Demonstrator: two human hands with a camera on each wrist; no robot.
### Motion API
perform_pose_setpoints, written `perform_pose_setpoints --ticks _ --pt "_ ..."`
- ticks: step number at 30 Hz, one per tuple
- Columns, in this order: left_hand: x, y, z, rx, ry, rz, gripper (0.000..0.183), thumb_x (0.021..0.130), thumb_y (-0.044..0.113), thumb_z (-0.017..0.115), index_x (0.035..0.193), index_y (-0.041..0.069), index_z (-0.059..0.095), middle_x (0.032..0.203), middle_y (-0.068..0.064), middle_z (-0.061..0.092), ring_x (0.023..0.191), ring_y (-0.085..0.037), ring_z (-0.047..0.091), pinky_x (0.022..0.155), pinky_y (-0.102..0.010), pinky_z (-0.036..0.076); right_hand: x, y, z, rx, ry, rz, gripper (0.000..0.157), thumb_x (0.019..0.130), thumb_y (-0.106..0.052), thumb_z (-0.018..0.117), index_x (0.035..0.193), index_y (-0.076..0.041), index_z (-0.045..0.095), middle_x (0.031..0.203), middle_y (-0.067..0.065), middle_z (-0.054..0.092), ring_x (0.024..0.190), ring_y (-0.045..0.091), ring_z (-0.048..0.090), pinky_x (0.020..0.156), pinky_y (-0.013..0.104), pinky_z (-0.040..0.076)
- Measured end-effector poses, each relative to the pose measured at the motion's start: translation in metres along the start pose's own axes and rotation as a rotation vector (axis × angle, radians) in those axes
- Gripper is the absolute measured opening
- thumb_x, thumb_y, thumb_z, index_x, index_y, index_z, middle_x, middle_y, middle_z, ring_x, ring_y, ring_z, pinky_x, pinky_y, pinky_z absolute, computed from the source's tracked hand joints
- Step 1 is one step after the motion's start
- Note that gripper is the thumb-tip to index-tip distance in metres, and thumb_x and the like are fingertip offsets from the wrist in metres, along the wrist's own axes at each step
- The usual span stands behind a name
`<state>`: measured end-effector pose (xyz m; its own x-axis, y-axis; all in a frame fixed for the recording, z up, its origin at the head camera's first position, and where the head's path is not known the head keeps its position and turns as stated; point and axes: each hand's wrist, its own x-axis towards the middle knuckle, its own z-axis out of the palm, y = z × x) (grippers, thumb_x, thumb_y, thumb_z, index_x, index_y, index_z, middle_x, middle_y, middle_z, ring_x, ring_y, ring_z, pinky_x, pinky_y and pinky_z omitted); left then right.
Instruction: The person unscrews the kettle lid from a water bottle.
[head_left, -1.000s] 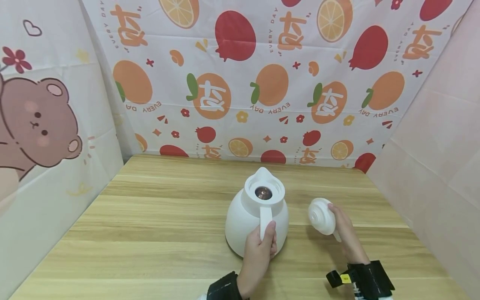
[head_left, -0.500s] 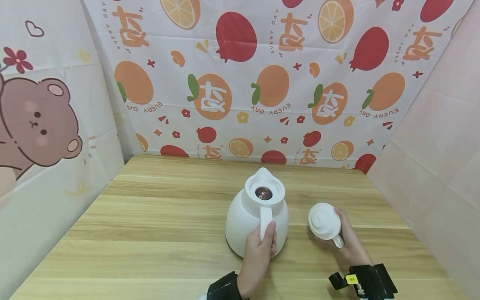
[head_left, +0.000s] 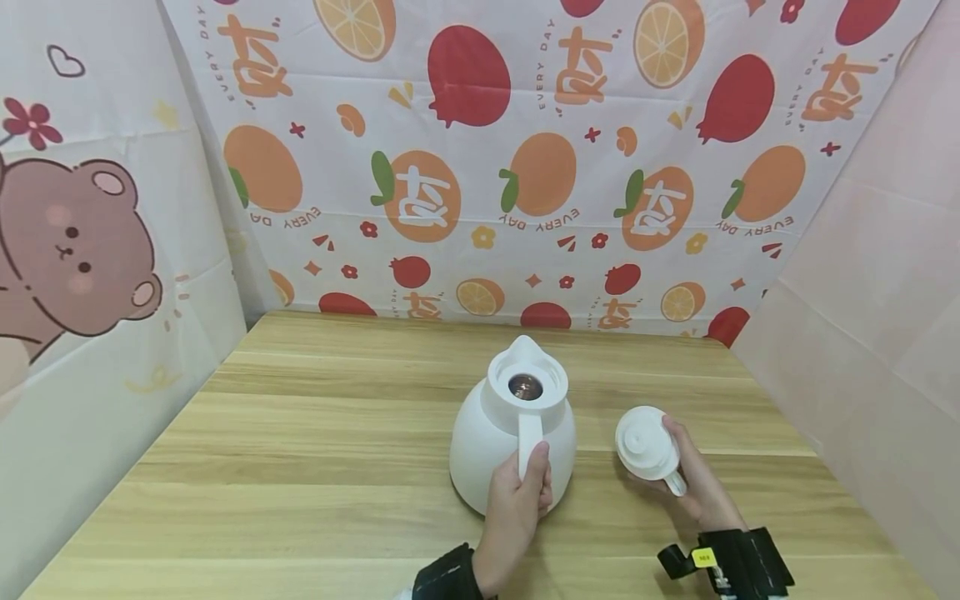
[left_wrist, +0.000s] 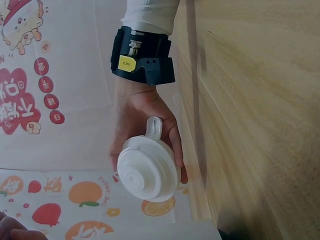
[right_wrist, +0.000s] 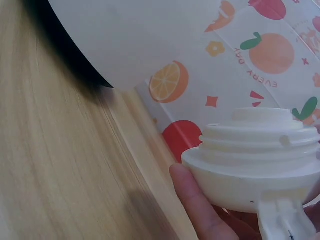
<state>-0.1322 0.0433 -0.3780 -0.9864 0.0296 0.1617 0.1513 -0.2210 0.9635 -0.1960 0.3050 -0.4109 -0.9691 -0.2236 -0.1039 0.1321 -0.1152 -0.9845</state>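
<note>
A white vacuum jug stands upright on the wooden table, its round mouth uncovered and its spout facing away. My left hand grips the jug's handle, thumb on top. To the right of the jug, my right hand holds the jug's white lid in the air, fingers around its edge. The lid's stepped, ridged underside faces up, and its small lever points toward the wrist. In the left wrist view the lid is apart from the jug; only fingertips of the left hand show.
The table has a light wood grain. Behind it hangs a fruit-print cloth, with a bear-print cloth on the left and a pale cloth on the right. Each wrist wears a black band.
Over the last second my right hand has turned the lid so its underside faces up, lowering it slightly toward me. It has hardly moved since. My left hand stays on the handle.
</note>
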Motion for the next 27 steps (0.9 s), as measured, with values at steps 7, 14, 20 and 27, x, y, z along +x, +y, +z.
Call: perform_pose_setpoints --ticks 7,14,20,27 --pt "0.000 0.000 0.000 -0.001 -0.008 -0.002 0.051 0.098 0.024 0.048 0.071 -0.018 0.044 0.051 -0.004 0.037 0.040 0.001 0.033 0.041 -0.012 0.027 0.000 0.001 0.004 -0.107 0.138 0.049 0.044 0.099 -0.053 0.019 0.131 -0.024 0.031 0.108 -0.010 0.048 0.094 -0.001 0.057 0.081 0.028 0.056" --pt "0.000 0.000 0.000 -0.005 -0.019 0.020 0.052 0.098 0.027 0.048 0.072 -0.018 0.044 0.051 -0.006 0.036 0.041 0.001 0.032 0.041 -0.012 0.027 0.001 0.005 0.005 -0.179 0.213 0.094 0.061 0.097 -0.059 0.014 0.139 -0.016 0.024 0.121 -0.003 0.034 0.105 0.004 0.043 0.088 0.018 0.040" --pt "0.000 -0.001 0.000 0.007 -0.010 0.014 0.051 0.098 0.025 0.048 0.071 -0.017 0.045 0.051 -0.006 0.036 0.040 0.002 0.032 0.041 -0.011 0.027 -0.001 0.006 0.003 -0.152 0.252 0.146 0.057 0.099 -0.054 0.019 0.130 -0.009 0.034 0.115 -0.007 0.043 0.106 0.006 0.042 0.089 0.022 0.034" --pt "0.000 -0.001 0.000 0.005 -0.008 0.007 0.049 0.099 0.022 0.047 0.071 -0.017 0.044 0.050 -0.005 0.036 0.039 0.002 0.032 0.041 -0.011 0.027 0.000 0.014 -0.001 -0.123 0.163 0.160 0.053 0.101 -0.042 0.031 0.131 0.002 0.037 0.115 -0.004 0.069 0.093 0.001 0.063 0.078 0.023 0.054"
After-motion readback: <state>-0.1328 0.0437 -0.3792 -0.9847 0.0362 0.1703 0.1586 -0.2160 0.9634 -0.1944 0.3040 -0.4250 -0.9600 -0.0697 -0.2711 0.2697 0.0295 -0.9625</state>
